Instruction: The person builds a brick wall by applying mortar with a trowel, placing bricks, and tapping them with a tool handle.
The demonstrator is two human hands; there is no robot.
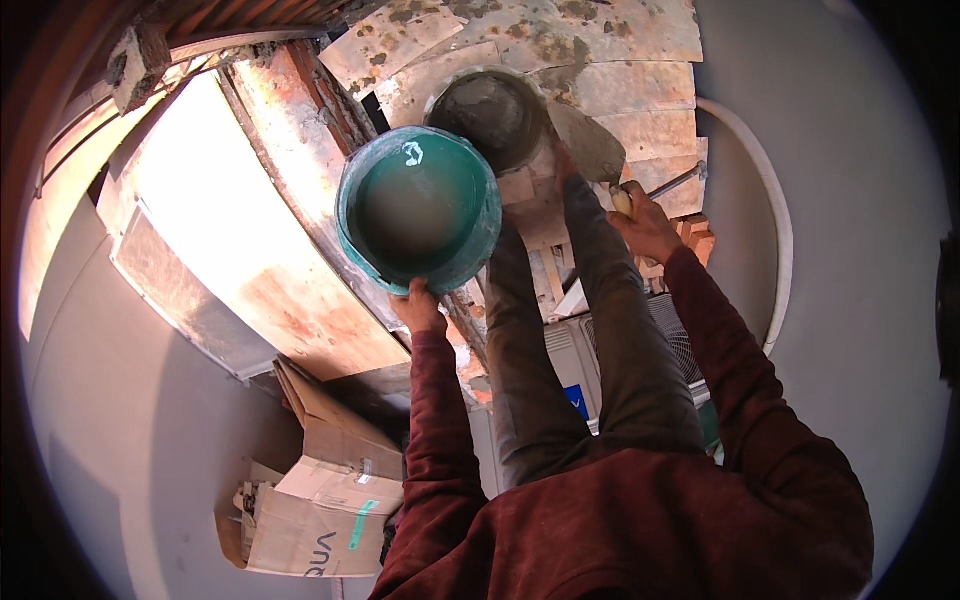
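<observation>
My left hand (418, 308) is closed on the near rim of a teal bucket (470, 262), which is tilted so that I see into it. Greyish, cloudy contents (405, 215) lie at its bottom. My right hand (650, 230) grips the pale wooden handle of a trowel (590, 145), whose broad blade is coated in grey mortar. Just beyond the teal bucket stands a second round container (436, 96) with wet grey mortar (490, 112) inside. Beside my right hand is a thin metal tool (678, 182), possibly a hammer; its near end is hidden.
Mortar-spotted boards (640, 90) form the surface ahead. Red bricks (697, 240) and an outdoor air-conditioner unit (572, 350) are by my legs. A white pipe (778, 210) curves along the right. Left are a large board (240, 230) and an open cardboard box (320, 500).
</observation>
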